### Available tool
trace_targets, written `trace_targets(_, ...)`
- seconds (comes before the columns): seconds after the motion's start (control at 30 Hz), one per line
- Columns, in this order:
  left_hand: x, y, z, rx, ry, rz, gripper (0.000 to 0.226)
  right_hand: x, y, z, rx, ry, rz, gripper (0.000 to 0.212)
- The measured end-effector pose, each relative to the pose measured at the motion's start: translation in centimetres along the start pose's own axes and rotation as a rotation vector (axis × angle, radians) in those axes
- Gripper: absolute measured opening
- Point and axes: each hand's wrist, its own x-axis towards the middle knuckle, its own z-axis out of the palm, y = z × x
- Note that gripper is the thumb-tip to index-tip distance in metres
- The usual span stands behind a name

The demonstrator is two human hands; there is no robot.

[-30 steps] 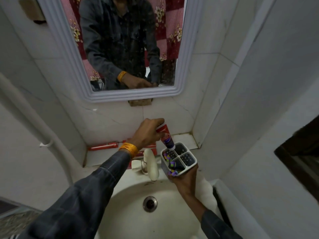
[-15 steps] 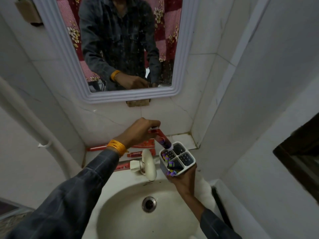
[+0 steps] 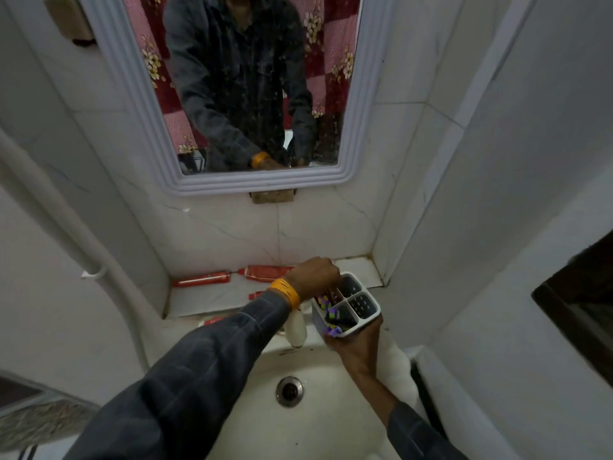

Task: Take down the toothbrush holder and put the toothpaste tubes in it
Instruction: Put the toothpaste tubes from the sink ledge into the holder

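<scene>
My right hand holds the white four-compartment toothbrush holder from below, above the sink's back edge. My left hand, with an orange bangle on the wrist, is closed over the holder's back-left compartment, its fingers around a red toothpaste tube that is mostly down inside it. A purple-patterned item fills the front-left compartment. More red toothpaste tubes lie on the ledge behind: one at the left, one at the middle, and others partly hidden by my left arm.
The white sink with its drain lies below. A white tap stands under my left wrist. A framed mirror hangs above the ledge. A white pipe runs down the left wall, and tiled walls close in on the right.
My left hand has lowered the red toothpaste tube from above the holder down into its back-left compartment. The holder in my right hand has stayed about where it was.
</scene>
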Motion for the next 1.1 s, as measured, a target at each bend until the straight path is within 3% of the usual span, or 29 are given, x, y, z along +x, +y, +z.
trace_targets(0.13, -0.3, -3.0, 1.0, -0.198, 0.039, -0.089, 0.031, 0.6, 2.0, 0.0, 0.008, -0.035, 0.055, 0.141)
trace_targets(0.27, -3.6, -9.3, 3.4, -0.379, 0.232, -0.35, 0.028, 0.7, 2.3, -0.2, -0.044, -0.04, 0.085, 0.135)
trace_targets(0.4, -5.4, -14.9, 7.9, -0.415, 0.127, -0.602, 0.033, 0.4, 2.0, 0.1, 0.022, -0.021, 0.05, 0.139)
trace_targets(0.53, -3.3, -15.7, 11.1, -0.361, 0.112, -0.586, 0.032, 0.8, 2.5, 0.1, 0.048, -0.057, 0.062, 0.123)
trace_targets(0.7, -1.8, -14.8, 12.2, -0.173, 0.071, -0.538, 0.031, 0.8, 3.4, 0.0, 0.052, -0.041, 0.071, 0.139)
trace_targets(0.83, -2.1, -15.3, 11.6, -0.182, 0.035, -0.534, 0.03, 0.2, 1.5, 0.3, 0.095, -0.059, 0.06, 0.116)
trace_targets(0.93, -2.5, -14.4, 9.4, -0.263, 0.14, -0.544, 0.029, 0.4, 2.1, 0.2, 0.139, -0.03, 0.104, 0.139)
trace_targets(1.03, -2.5, -12.7, 5.3, -0.602, 0.391, -0.569, 0.025, 0.4, 2.4, 0.1, 0.064, -0.015, 0.072, 0.136)
trace_targets(1.1, -2.1, -11.3, 2.1, -0.802, 0.483, -0.489, 0.028, 0.5, 2.0, 0.0, 0.038, -0.016, 0.063, 0.127)
